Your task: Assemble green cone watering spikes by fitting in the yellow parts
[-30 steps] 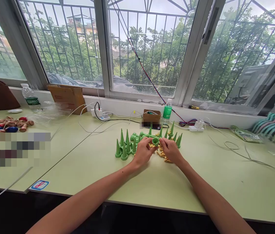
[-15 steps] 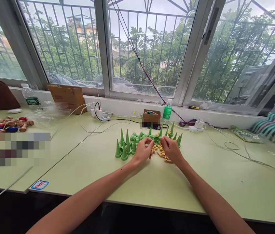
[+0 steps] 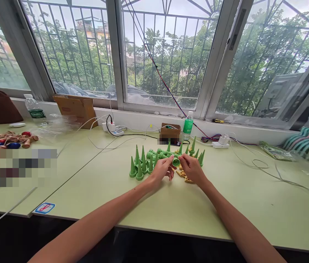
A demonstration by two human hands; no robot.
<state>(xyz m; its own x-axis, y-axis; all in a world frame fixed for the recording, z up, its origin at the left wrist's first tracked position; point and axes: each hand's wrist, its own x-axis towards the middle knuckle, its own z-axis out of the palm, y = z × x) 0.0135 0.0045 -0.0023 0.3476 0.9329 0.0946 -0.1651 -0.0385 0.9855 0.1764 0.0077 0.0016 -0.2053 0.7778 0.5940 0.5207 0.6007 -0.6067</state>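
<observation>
Over the middle of the table, my left hand (image 3: 163, 168) is closed on a green plastic spike (image 3: 175, 162), its round hollow end turned toward me. The rest of that piece is hidden by my fingers. My right hand (image 3: 192, 168) is pinched at the right side of the hollow end; whatever its fingertips hold is too small to make out. Several green cone-shaped spikes (image 3: 139, 171) stand upright to the left, and more green spikes (image 3: 193, 146) stand behind my right hand. Small yellow plastic pieces (image 3: 182, 174) lie in a loose pile under my hands.
A green-labelled bottle (image 3: 188, 124) and a small cardboard box (image 3: 170, 130) stand at the back. White cables (image 3: 265, 166) cross the table (image 3: 242, 182) at right, near a row of hangers (image 3: 308, 144). Wooden toys with coloured balls (image 3: 13, 140) lie at left.
The hollow end of the green spike has tipped down and moved slightly lower. My left fingers have shifted around it, and my right fingertips stay close to its rim.
</observation>
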